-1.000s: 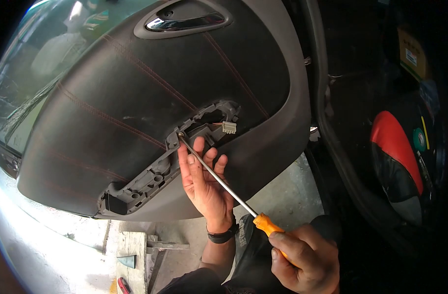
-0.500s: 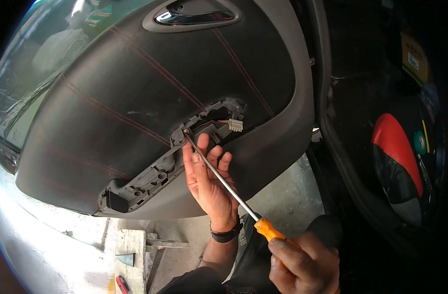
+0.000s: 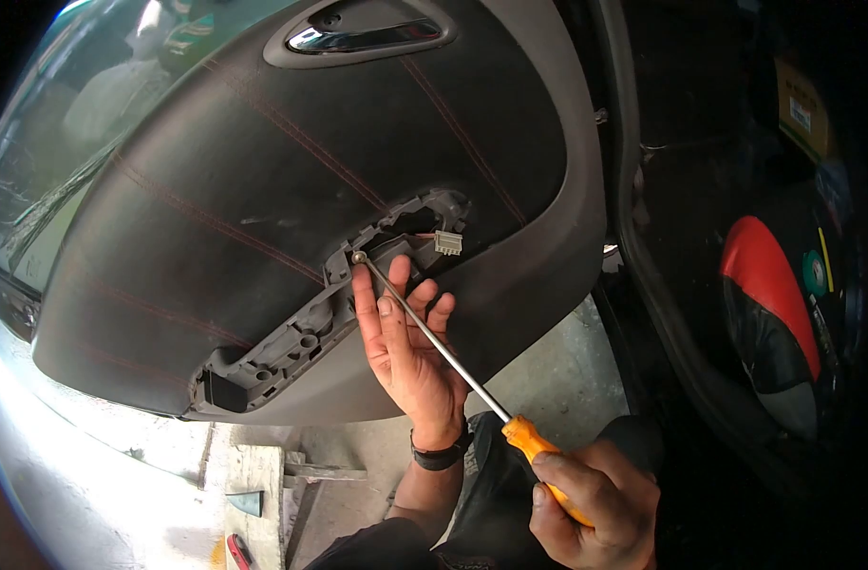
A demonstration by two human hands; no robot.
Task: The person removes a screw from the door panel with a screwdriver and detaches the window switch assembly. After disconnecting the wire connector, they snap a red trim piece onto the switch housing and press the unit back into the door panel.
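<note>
My right hand [image 3: 600, 503] is wrapped round the orange handle of a screwdriver [image 3: 443, 353]. The long metal shaft slants up and left to a small screw [image 3: 359, 256] at the armrest recess in the dark door panel [image 3: 292, 180]. Beside the tip, my left hand [image 3: 405, 332] has its palm turned up and its fingers spread, the index fingertip just below the screw. The shaft passes in front of these fingers, close to the thumb. A pale connector [image 3: 447, 243] on a wire hangs from the recess opening, above the left fingers.
A chrome door handle [image 3: 363, 36] sits at the top of the panel. Below, a wooden bench [image 3: 254, 475] carries a grey wedge [image 3: 247, 503] and a red tool [image 3: 236, 551]. At the right are a red and black object [image 3: 771, 285] and a cardboard box [image 3: 802, 109].
The screw head now shows at the screwdriver tip, standing out from the recess. My right hand has moved slightly down and right, showing more of the orange handle. The panel has shifted slightly left in view.
</note>
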